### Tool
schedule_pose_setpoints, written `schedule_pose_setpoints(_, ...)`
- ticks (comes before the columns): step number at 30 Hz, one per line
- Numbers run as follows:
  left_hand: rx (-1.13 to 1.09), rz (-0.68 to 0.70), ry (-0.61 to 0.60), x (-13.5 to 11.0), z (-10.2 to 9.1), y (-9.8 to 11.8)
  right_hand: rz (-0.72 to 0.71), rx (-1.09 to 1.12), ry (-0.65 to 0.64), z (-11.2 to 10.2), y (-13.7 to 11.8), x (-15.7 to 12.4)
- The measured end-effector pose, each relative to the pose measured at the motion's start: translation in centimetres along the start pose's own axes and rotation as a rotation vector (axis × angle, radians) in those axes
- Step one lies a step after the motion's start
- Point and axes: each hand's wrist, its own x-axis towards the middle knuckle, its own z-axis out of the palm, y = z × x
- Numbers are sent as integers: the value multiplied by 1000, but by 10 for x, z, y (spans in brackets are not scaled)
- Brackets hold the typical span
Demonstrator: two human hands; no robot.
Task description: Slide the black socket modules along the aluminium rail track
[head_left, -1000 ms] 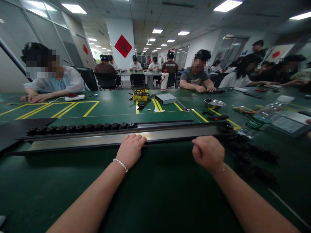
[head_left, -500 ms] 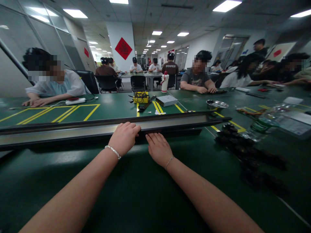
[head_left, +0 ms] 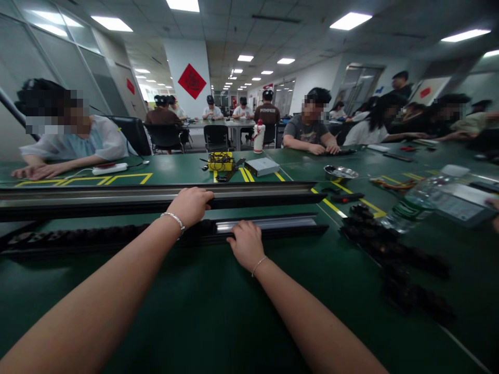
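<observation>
A long black channel (head_left: 265, 196) with a silvery inside lies across the green table. My left hand (head_left: 192, 208) is closed over its near edge, fingers curled and partly hidden. Nearer to me and parallel runs a second black channel (head_left: 290, 224). Its right part shows a bright metal bed, and a row of small dark parts (head_left: 86, 236) lines its left part. My right hand (head_left: 247, 244) grips this nearer channel at its middle, with curled fingers over its near edge. My left forearm covers some of the row.
Dark clustered parts (head_left: 390, 249) lie at the right beside a clear plastic bottle (head_left: 409, 208). Farther back are a metal bowl (head_left: 341, 173), a grey-white box (head_left: 262, 166), a yellow box with cables (head_left: 220, 162) and a white bottle (head_left: 259, 137). Several people sit around the tables.
The long channel has come away from above the nearer one, which now shows its metal bed and row of parts. My right hand has moved slightly down onto the nearer channel.
</observation>
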Motion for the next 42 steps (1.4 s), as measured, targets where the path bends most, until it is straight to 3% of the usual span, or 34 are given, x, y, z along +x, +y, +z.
schedule_pose_setpoints(7,-46,43,-13,10,16,4,19,22,-4,-8,-6,-21)
schedule_pose_setpoints(18,-120,108,-132,33,35,11,42,70,-46,-15,-8,-25)
schedule_pose_setpoints(36,-168,-14,-343,50,75,0,14,134,1,-15,-9,-27)
schedule_pose_setpoints(42,-175,-20,-391,56,77,0,25,149,-9,-15,-9,-27)
